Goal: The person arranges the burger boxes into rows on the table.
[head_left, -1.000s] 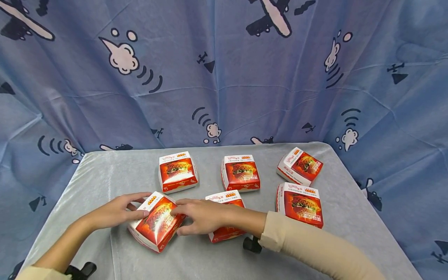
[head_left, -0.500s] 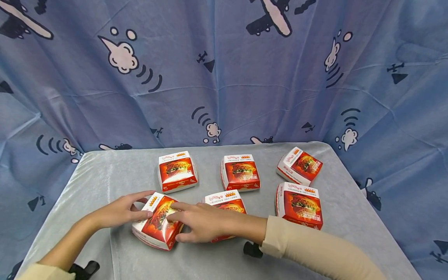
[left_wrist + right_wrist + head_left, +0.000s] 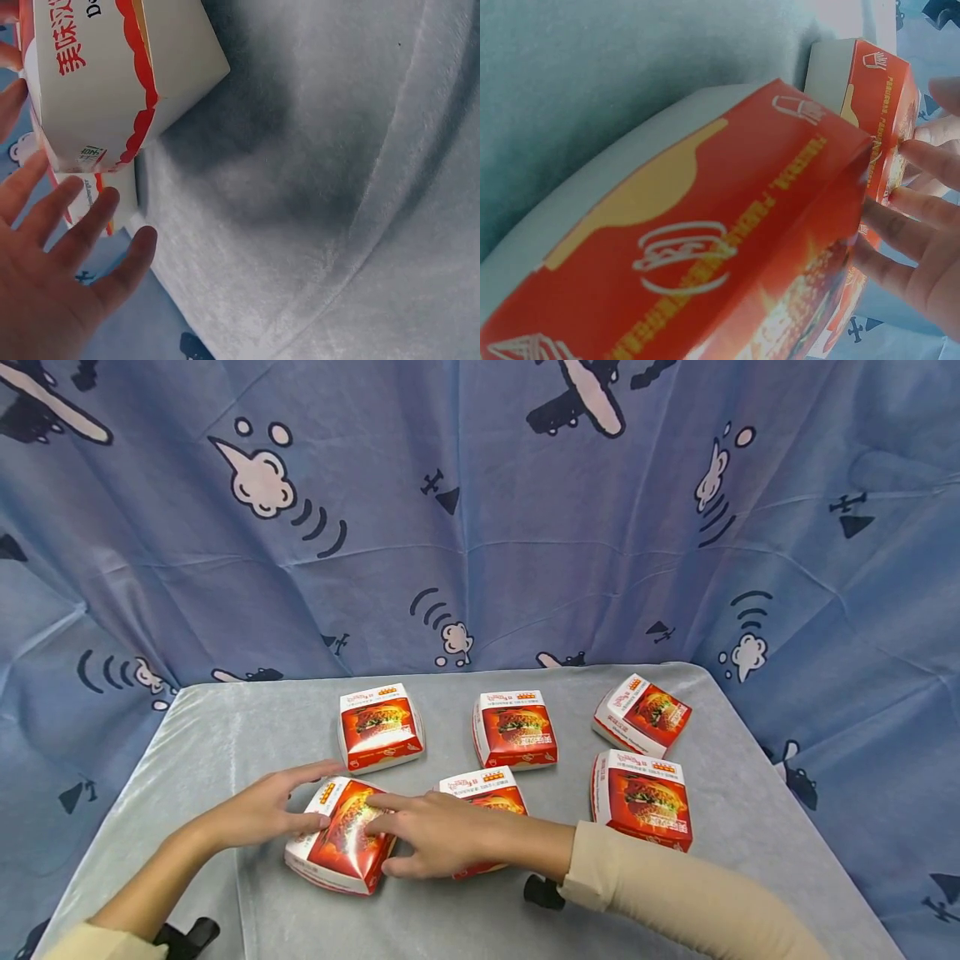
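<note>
In the head view, a red-and-white burger box (image 3: 347, 839) lies slantwise at the front left of the table. My left hand (image 3: 262, 807) is at its left side, fingers spread and reaching past its far corner, thumb on the white part of the lid. From the right, my right hand (image 3: 442, 835) rests extended fingertips on the lid's printed picture. Its thumb is at the near right corner. Beneath this hand and wrist, a second burger box (image 3: 480, 787) is partly hidden. In the left wrist view, straight left fingers (image 3: 90, 232) stand beside the box's white side (image 3: 90, 112).
Behind stand more burger boxes: one at back left (image 3: 381, 728), one at back centre (image 3: 516, 730) and one turned at back right (image 3: 643, 717). Another box (image 3: 642, 799) is at right. A grey cloth covers the table (image 3: 300, 927); a blue printed curtain (image 3: 480, 527) hangs behind.
The front left box has turned counterclockwise and shifted slightly right. My left hand has moved right with it, its fingers now farther out past the corner. My right hand has come slightly nearer.
</note>
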The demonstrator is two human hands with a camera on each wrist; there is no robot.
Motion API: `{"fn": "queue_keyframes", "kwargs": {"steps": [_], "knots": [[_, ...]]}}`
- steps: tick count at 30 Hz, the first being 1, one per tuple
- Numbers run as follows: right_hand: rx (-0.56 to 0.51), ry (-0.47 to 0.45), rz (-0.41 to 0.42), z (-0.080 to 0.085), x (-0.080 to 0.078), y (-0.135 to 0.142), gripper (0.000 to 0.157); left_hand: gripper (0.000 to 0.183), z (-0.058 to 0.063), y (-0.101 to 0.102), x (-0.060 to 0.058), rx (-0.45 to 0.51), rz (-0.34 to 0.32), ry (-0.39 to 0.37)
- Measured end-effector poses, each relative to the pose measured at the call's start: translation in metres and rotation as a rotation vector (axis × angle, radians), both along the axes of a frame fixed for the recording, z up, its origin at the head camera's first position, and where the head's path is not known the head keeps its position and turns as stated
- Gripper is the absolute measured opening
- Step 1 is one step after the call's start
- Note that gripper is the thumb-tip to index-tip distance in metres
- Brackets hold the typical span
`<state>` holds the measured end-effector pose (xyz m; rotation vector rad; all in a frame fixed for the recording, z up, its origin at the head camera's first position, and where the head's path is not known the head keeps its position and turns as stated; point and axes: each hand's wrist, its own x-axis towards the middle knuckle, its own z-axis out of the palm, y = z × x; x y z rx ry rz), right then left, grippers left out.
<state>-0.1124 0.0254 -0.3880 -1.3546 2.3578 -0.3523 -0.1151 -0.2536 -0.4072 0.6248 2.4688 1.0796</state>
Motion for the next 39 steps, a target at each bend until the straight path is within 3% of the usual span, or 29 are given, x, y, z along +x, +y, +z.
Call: {"fn": "queue_keyframes", "kwargs": {"steps": [5,13,21,29,39], "knots": [[-0.007,0.007,-0.011,0.000,0.001,-0.001,0.049,0.069,0.000,0.003,0.000,0.009,-0.013,-0.004],[-0.007,0.115,-0.033,-0.006,0.006,-0.008,0.070,0.070,0.001,0.005,0.000,-0.012,-0.016,0.026],[0.022,0.215,-0.017,-0.009,0.010,-0.010,0.068,0.070,0.000,0.004,0.000,-0.041,0.004,0.017],[0.022,0.167,0.029,-0.009,0.004,-0.008,0.067,0.052,-0.001,0.006,0.003,0.040,-0.027,0.025],[-0.008,0.189,0.052,-0.005,0.001,-0.006,0.057,0.061,0.000,0.008,0.003,0.036,-0.073,-0.028]]}}
